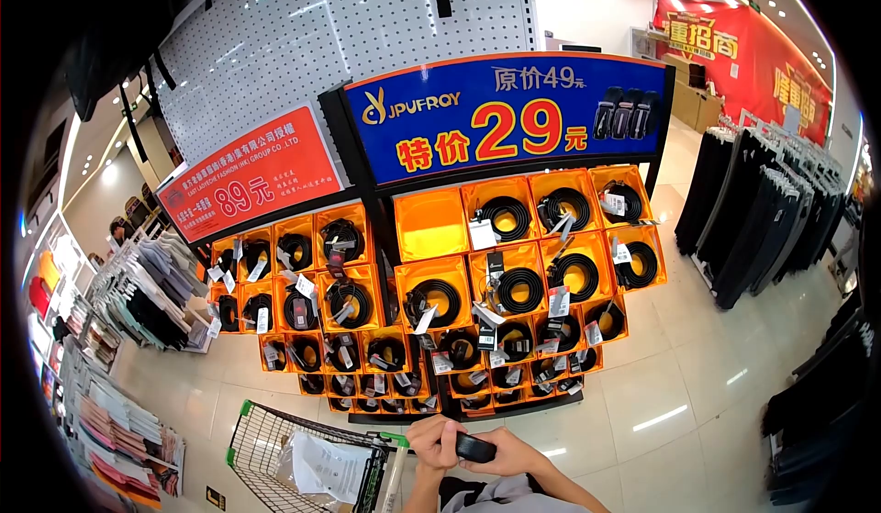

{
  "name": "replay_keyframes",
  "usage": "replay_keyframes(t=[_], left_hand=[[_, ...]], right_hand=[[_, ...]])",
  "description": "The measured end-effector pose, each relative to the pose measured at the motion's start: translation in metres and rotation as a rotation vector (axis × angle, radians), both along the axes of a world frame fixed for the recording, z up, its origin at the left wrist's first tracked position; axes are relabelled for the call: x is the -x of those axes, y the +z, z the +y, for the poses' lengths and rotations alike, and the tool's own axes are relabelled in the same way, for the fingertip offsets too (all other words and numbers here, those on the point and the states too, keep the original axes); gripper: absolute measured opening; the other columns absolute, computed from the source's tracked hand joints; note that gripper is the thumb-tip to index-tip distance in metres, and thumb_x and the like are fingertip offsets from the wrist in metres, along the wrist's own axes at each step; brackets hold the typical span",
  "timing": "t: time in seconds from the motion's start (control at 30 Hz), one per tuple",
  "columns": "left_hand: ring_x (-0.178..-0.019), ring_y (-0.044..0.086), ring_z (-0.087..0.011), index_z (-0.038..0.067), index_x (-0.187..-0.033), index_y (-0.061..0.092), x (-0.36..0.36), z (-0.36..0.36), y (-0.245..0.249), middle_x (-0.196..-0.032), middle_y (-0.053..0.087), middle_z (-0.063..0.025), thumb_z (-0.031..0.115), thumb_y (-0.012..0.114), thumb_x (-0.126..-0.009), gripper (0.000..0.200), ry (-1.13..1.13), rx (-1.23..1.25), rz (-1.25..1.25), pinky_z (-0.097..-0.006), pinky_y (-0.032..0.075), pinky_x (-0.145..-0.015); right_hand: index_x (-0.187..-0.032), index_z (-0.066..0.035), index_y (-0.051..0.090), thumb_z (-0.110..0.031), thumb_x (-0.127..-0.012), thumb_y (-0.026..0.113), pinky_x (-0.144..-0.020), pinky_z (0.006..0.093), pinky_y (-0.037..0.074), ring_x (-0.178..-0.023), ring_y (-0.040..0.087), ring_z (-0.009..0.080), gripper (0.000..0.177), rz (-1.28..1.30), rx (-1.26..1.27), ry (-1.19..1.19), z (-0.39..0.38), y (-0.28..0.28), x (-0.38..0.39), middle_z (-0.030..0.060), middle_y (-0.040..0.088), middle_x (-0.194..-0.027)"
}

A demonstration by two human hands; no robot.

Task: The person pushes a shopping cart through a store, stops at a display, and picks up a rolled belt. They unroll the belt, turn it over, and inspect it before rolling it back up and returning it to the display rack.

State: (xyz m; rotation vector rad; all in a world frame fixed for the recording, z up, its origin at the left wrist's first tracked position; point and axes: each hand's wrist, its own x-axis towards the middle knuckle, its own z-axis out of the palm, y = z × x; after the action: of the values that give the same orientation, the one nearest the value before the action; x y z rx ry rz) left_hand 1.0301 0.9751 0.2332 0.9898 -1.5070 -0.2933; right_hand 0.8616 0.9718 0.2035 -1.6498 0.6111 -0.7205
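Low in the view, my left hand and my right hand meet in front of my body. Both have their fingers closed around a black belt, of which only a short, rounded, dark section shows between them. Ahead stands a belt display with rows of orange boxes. Most hold a coiled black belt with a white or dark tag. One orange box at the upper left of the right-hand section shows its bare yellow inside. The hands are below and apart from the display.
A wire shopping cart with green trim and a clear-wrapped white package stands beside my left hand. Above the boxes are a blue price sign and a red one. Racks of dark trousers stand right, clothes racks left.
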Motion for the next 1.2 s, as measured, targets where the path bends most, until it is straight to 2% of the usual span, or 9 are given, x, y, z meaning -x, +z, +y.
replay_keyframes(t=[0.2,0.27,0.37,0.47,0.6,0.83,0.9,1.07,1.2], left_hand=[[-0.044,0.058,-0.0203,-0.007,-0.060,0.066,-0.005,0.002,-0.010,-0.054,0.063,-0.0128,0.022,0.043,-0.097,0.052,-0.006,-0.119,0.259,-0.0303,0.046,-0.047],[-0.044,0.058,-0.0208,-0.007,-0.060,0.066,-0.007,0.002,-0.015,-0.054,0.063,-0.0135,0.024,0.042,-0.099,0.055,-0.006,-0.159,0.315,-0.0307,0.048,-0.047],[-0.044,0.058,-0.0222,-0.004,-0.057,0.061,-0.008,-0.001,-0.024,-0.052,0.060,-0.0141,0.032,0.041,-0.101,0.060,-0.022,-0.244,0.566,-0.0331,0.050,-0.047],[-0.043,0.055,-0.0245,0.004,-0.055,0.055,-0.006,-0.005,-0.030,-0.050,0.055,-0.0130,0.040,0.044,-0.100,0.059,-0.071,-0.544,1.157,-0.0358,0.050,-0.047],[-0.045,0.056,-0.0242,0.003,-0.057,0.056,-0.005,-0.009,-0.039,-0.053,0.057,-0.0132,0.042,0.044,-0.100,0.059,-0.071,-0.585,1.215,-0.0356,0.050,-0.048],[-0.050,0.057,-0.0198,-0.001,-0.063,0.059,0.004,-0.008,-0.025,-0.059,0.060,-0.0118,0.032,0.040,-0.103,0.055,-0.121,-0.457,0.881,-0.0310,0.048,-0.053],[-0.051,0.055,-0.0178,-0.004,-0.065,0.062,0.002,-0.007,-0.020,-0.063,0.063,-0.0118,0.029,0.041,-0.103,0.054,-0.126,-0.335,0.443,-0.0299,0.043,-0.052],[-0.048,0.053,-0.0184,-0.005,-0.064,0.065,0.005,0.000,0.003,-0.056,0.058,-0.0108,0.019,0.056,-0.091,0.037,-0.034,-0.186,0.091,-0.0312,0.038,-0.047],[-0.043,0.052,-0.0193,-0.005,-0.062,0.065,-0.006,-0.003,-0.002,-0.054,0.058,-0.0115,0.017,0.055,-0.089,0.036,-0.018,0.040,-0.094,-0.0308,0.039,-0.045]], right_hand=[[-0.097,0.001,0.068,-0.028,-0.082,0.081,-0.057,0.0282,0.049,-0.057,0.058,0.0120,0.035,0.053,0.006,0.023,0.002,0.026,-0.001,0.0073,0.065,-0.068],[-0.102,-0.004,0.070,-0.021,-0.082,0.081,-0.051,0.0233,0.047,-0.052,0.058,0.0081,0.028,0.039,-0.290,0.144,0.001,0.037,0.000,0.0020,0.065,-0.069],[-0.106,-0.003,0.067,-0.024,-0.084,0.079,-0.047,0.0222,0.047,-0.050,0.060,0.0072,0.033,-0.065,-0.238,0.162,0.004,0.032,-0.002,0.0020,0.066,-0.070],[-0.104,-0.002,0.067,-0.024,-0.085,0.078,-0.047,0.0228,0.047,-0.048,0.059,0.0080,0.032,-0.110,-0.223,0.115,0.007,0.026,-0.009,0.0022,0.066,-0.070],[-0.105,0.000,0.068,-0.020,-0.085,0.080,-0.045,0.0212,0.046,-0.047,0.058,0.0070,0.031,-0.049,-0.268,0.042,0.007,0.028,-0.011,0.0002,0.063,-0.064],[-0.104,0.000,0.068,-0.022,-0.084,0.080,-0.042,0.0217,0.043,-0.043,0.055,0.0068,0.033,-0.075,-0.201,-0.045,0.004,0.021,-0.004,-0.0004,0.060,-0.058],[-0.102,0.000,0.068,-0.022,-0.084,0.080,-0.041,0.0217,0.043,-0.042,0.055,0.0068,0.031,-0.069,-0.220,-0.050,0.004,0.022,-0.004,-0.0002,0.060,-0.059],[-0.089,0.001,0.067,-0.020,-0.084,0.079,-0.042,0.0223,0.044,-0.043,0.056,0.0080,0.025,-0.056,-0.138,-0.058,0.003,0.012,-0.003,0.0011,0.060,-0.058],[-0.089,0.001,0.068,-0.020,-0.083,0.079,-0.042,0.0223,0.044,-0.044,0.057,0.0087,0.024,-0.039,-0.049,-0.021,0.001,0.008,-0.004,0.0014,0.061,-0.059]])
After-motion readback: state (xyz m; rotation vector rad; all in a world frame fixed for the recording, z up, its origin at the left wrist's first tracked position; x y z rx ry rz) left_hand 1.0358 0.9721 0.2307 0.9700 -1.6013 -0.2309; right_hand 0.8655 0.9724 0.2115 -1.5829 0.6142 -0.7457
